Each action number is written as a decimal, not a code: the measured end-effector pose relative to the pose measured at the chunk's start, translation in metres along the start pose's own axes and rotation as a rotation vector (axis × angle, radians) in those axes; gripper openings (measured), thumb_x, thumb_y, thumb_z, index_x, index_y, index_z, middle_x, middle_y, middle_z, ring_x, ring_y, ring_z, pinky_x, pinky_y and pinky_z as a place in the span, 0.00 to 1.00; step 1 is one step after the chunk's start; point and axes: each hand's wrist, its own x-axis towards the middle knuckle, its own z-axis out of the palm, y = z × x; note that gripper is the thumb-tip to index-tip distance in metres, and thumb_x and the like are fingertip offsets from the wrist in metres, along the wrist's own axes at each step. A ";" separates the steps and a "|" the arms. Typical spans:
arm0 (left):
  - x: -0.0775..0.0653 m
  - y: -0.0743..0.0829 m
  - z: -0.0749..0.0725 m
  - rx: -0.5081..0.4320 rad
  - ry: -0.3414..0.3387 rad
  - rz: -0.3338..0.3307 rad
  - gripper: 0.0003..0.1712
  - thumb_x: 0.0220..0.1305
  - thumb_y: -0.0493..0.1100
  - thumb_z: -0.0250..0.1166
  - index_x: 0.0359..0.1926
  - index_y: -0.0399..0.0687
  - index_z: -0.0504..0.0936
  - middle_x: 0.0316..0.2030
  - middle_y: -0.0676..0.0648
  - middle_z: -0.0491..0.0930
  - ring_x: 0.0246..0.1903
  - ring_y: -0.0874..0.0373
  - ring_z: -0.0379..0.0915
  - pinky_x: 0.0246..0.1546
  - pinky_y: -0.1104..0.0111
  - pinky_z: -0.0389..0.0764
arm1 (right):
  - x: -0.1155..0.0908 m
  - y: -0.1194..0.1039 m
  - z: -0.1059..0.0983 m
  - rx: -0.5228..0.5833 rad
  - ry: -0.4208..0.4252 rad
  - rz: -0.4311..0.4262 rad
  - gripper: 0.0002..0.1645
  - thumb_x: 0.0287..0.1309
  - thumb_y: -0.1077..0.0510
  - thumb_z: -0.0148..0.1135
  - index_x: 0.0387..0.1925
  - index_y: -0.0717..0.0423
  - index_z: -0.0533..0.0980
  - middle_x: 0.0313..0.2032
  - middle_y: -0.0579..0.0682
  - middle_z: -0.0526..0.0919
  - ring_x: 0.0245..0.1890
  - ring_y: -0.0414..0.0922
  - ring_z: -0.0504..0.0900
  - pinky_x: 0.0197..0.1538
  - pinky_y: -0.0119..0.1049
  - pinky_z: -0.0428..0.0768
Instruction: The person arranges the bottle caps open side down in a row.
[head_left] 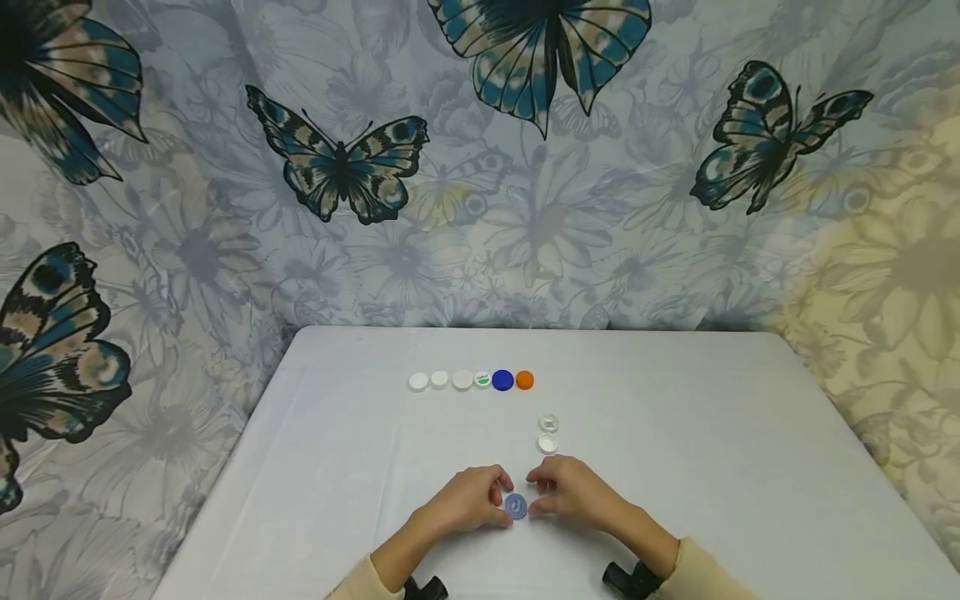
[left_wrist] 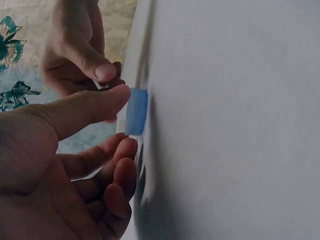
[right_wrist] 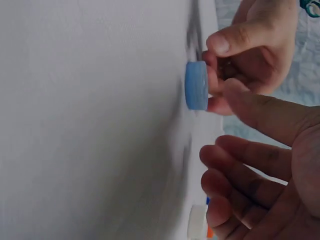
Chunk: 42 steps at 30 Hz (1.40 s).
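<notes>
Row of six caps (head_left: 465, 381): leftmost in your layout, parallel to the tabletop's (head_left: 675, 433) far edge and near it, well beyond both grips.
Left grip (head_left: 472, 498): reaches in from the left, thumb toward you, forefinger toward the far edge, the tips bracketing the cap's near and far sides. The left wrist view sets them right at its rim, but the right wrist view seems to show your thumb standing off, so I cannot tell whether you are pinching.
Blue cap (head_left: 515, 506): between your two grips, just right of the left one and just left of the right one, apparently lying flat, well apart from the far edge.
Long axis: none seen from above; it is round, so judge it by its short upright rim.
Nearer hand: probably your left, since its tips bracket the cap; your right has only a thumb beside it.
White pair: the farther white cap (head_left: 549, 423) and nearer white cap (head_left: 547, 443) line up toward the far edge, beyond the blue cap and slightly right of it.
Right grip (head_left: 576, 490): released, fingers loosely bent, holding nothing; thumb tip just beside the blue cap's right rim, forefinger well off it toward the far edge.
</notes>
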 end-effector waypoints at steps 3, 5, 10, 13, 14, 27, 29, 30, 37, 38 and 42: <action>-0.003 0.002 0.005 0.034 0.026 0.001 0.21 0.46 0.42 0.78 0.42 0.49 0.79 0.26 0.58 0.72 0.24 0.69 0.63 0.30 0.76 0.67 | 0.001 -0.003 0.007 -0.044 -0.006 -0.006 0.21 0.41 0.56 0.78 0.37 0.63 0.83 0.25 0.42 0.78 0.26 0.31 0.69 0.31 0.27 0.71; -0.005 0.002 0.007 0.059 0.048 0.003 0.22 0.45 0.42 0.78 0.41 0.50 0.78 0.26 0.59 0.72 0.25 0.69 0.63 0.30 0.76 0.66 | 0.003 -0.005 0.010 -0.073 -0.010 -0.010 0.21 0.40 0.55 0.79 0.37 0.61 0.83 0.24 0.41 0.76 0.26 0.30 0.67 0.32 0.27 0.70; -0.005 0.006 0.010 0.091 0.075 0.020 0.20 0.46 0.41 0.78 0.40 0.50 0.78 0.26 0.59 0.71 0.25 0.70 0.62 0.30 0.77 0.66 | 0.004 -0.009 0.016 -0.102 -0.021 -0.009 0.18 0.40 0.55 0.79 0.35 0.59 0.83 0.24 0.40 0.74 0.25 0.29 0.65 0.30 0.26 0.69; -0.004 0.008 0.011 0.109 0.087 0.020 0.19 0.46 0.40 0.77 0.39 0.50 0.79 0.26 0.59 0.71 0.25 0.70 0.62 0.30 0.77 0.66 | 0.003 -0.009 0.017 -0.076 -0.019 0.000 0.16 0.42 0.58 0.78 0.35 0.59 0.84 0.24 0.40 0.75 0.25 0.29 0.65 0.30 0.25 0.69; -0.004 0.009 0.011 0.115 0.090 0.018 0.18 0.46 0.40 0.77 0.38 0.50 0.79 0.26 0.59 0.71 0.25 0.70 0.62 0.30 0.77 0.66 | 0.003 -0.009 0.018 -0.065 -0.020 0.003 0.15 0.42 0.58 0.77 0.35 0.59 0.84 0.24 0.40 0.76 0.25 0.29 0.66 0.30 0.25 0.70; -0.001 0.006 0.011 0.064 0.088 0.011 0.16 0.46 0.39 0.77 0.37 0.48 0.82 0.26 0.59 0.74 0.25 0.71 0.65 0.30 0.77 0.68 | 0.004 -0.006 0.018 -0.023 -0.023 -0.025 0.13 0.45 0.60 0.76 0.35 0.59 0.84 0.25 0.41 0.77 0.26 0.29 0.67 0.30 0.24 0.70; 0.000 0.005 0.010 0.048 0.087 0.015 0.16 0.46 0.39 0.77 0.37 0.48 0.82 0.26 0.59 0.75 0.24 0.71 0.65 0.30 0.77 0.68 | 0.003 -0.004 0.019 -0.010 -0.006 -0.044 0.13 0.45 0.59 0.75 0.35 0.58 0.84 0.26 0.41 0.78 0.27 0.29 0.68 0.31 0.24 0.71; 0.000 0.005 0.010 0.041 0.090 0.020 0.16 0.45 0.39 0.77 0.37 0.48 0.82 0.26 0.59 0.75 0.24 0.71 0.65 0.30 0.77 0.68 | 0.002 -0.003 0.019 -0.001 0.005 -0.055 0.13 0.45 0.59 0.75 0.35 0.58 0.84 0.26 0.41 0.78 0.27 0.28 0.69 0.31 0.24 0.71; 0.003 0.004 0.006 -0.004 0.140 0.070 0.15 0.45 0.39 0.77 0.37 0.48 0.84 0.27 0.57 0.77 0.26 0.73 0.66 0.29 0.78 0.70 | -0.001 0.005 0.017 0.103 0.088 -0.090 0.12 0.47 0.61 0.74 0.36 0.59 0.83 0.28 0.44 0.82 0.29 0.30 0.73 0.32 0.25 0.75; 0.004 0.004 0.005 -0.012 0.145 0.068 0.15 0.46 0.39 0.77 0.38 0.48 0.84 0.27 0.57 0.77 0.26 0.73 0.66 0.29 0.78 0.70 | -0.001 0.005 0.016 0.117 0.091 -0.083 0.12 0.47 0.61 0.74 0.36 0.59 0.83 0.29 0.45 0.83 0.29 0.30 0.73 0.32 0.25 0.75; 0.008 0.005 0.002 -0.049 0.174 0.068 0.16 0.47 0.39 0.77 0.40 0.46 0.85 0.28 0.55 0.79 0.25 0.73 0.67 0.28 0.78 0.71 | 0.000 0.004 0.010 0.157 0.111 -0.047 0.13 0.48 0.64 0.73 0.38 0.61 0.83 0.31 0.47 0.84 0.29 0.30 0.73 0.33 0.25 0.76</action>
